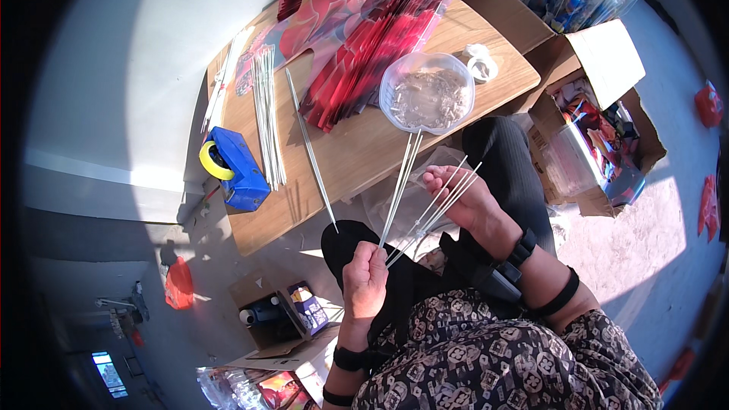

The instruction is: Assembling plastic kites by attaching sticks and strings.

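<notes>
My left hand (364, 281) is closed around the lower ends of several thin white sticks (399, 191), which fan upward in two groups. My right hand (472, 203) is raised beside the right-hand group, thumb and fingertips pinched together. Those sticks cross in front of its palm. Whatever its fingertips hold, if anything, is too small to make out. A small clear piece (419, 232) sits partway along the right-hand sticks. Beyond the hands, a clear plastic bowl (386, 99) of small translucent pieces stands at the table's near edge.
On the wooden table (357, 156) lie a white stick bundle (267, 118), red printed sheets (357, 53), a blue tape dispenser (241, 171) and a white roll (483, 69). An open cardboard box (651, 148) of colourful packages stands right; another box (262, 288) is lower left.
</notes>
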`<action>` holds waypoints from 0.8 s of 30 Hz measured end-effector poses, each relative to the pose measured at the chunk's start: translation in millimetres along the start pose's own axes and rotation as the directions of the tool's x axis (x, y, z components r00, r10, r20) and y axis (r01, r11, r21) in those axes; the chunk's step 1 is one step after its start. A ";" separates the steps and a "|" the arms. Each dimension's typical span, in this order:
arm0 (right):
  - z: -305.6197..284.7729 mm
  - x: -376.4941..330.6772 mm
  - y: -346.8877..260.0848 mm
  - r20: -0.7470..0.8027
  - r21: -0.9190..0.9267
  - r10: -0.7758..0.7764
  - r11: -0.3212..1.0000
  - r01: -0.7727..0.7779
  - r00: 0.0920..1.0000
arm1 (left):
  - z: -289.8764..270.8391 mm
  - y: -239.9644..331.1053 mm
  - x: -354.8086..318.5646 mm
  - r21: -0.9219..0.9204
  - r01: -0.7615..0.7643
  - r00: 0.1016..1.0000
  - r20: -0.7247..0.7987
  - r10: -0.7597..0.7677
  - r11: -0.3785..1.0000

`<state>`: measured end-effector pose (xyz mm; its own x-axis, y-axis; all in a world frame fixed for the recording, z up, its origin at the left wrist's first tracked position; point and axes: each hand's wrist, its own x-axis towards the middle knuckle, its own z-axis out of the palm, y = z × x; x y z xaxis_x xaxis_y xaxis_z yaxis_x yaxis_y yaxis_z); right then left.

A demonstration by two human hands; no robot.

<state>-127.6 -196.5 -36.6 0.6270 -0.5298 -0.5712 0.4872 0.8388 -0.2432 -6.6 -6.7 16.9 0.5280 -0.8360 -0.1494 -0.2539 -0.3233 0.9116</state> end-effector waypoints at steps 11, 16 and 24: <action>20.9 -15.4 -7.0 0.323 -0.260 -0.131 0.940 0.221 0.937 | 2.4 -1.8 0.0 0.066 -0.029 0.999 0.043 0.026 0.997; 11.5 -12.0 -6.9 0.306 -0.295 -0.189 0.913 0.282 0.933 | 3.2 3.0 0.2 -0.103 0.020 1.000 0.010 -0.019 0.994; 14.5 -7.9 -8.2 0.319 0.001 -0.055 0.998 0.057 0.946 | 1.2 3.7 -0.4 -0.063 -0.033 0.999 -0.005 0.032 0.997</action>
<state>-127.7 -201.0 -18.7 0.7608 -0.5871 -0.2766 0.5230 0.8070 -0.2744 -8.7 -8.0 19.9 0.5235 -0.8438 -0.1181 -0.2194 -0.2674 0.9383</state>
